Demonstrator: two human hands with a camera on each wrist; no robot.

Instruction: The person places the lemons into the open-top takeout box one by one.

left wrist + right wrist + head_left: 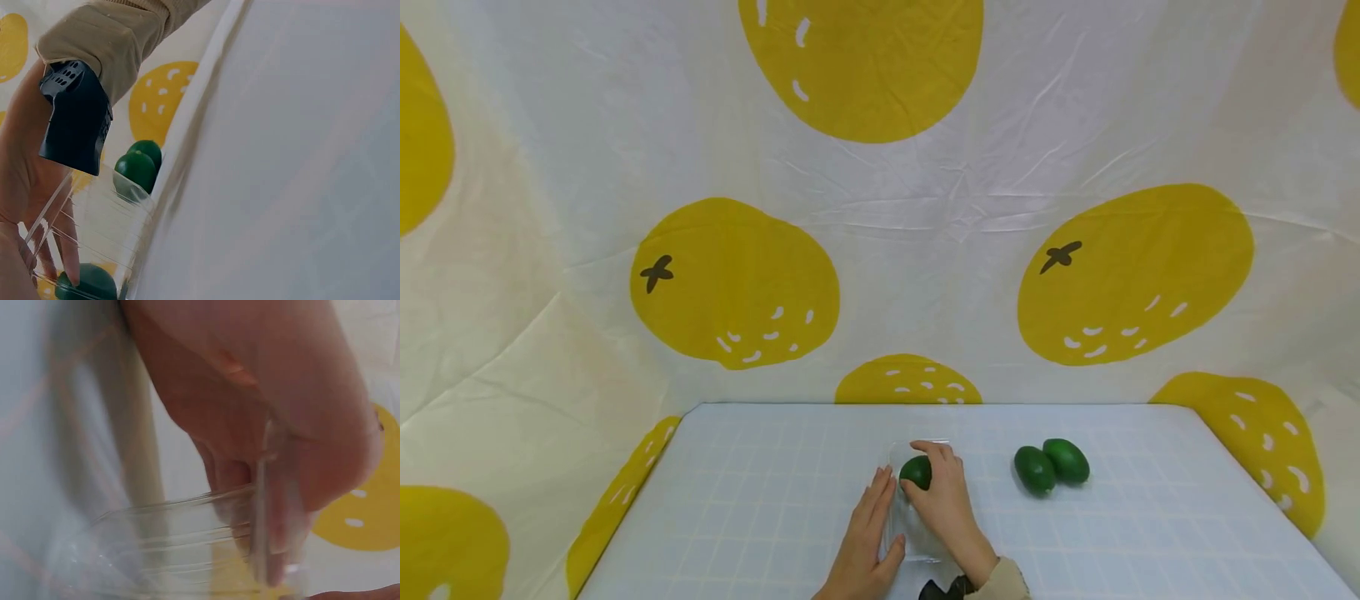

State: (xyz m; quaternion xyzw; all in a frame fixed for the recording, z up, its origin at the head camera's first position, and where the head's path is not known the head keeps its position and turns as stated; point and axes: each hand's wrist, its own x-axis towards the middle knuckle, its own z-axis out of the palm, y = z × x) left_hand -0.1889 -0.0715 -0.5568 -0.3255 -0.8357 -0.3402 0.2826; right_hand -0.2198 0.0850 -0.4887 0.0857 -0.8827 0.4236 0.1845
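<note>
A clear plastic container [917, 533] sits in front of me on the table. My right hand [943, 492] reaches in over its far part and grips a dark green lime [914, 472] between thumb and fingers. Along the container's left side lies my left hand [867, 537], its fingers straight and touching the wall, the thumb over the near left part. In the left wrist view the lime [87, 282] shows low, through the clear wall [103, 219]. The right wrist view shows the right hand [250, 406] behind the container's ribbed wall [187, 531]; the lime is hidden there.
Two more green limes, a left one [1034, 470] and a right one [1067, 461], lie side by side to the container's right. A pale checked cloth covers the table [760, 492]. A fabric backdrop [925, 275] with yellow fruit prints rises behind and at both sides.
</note>
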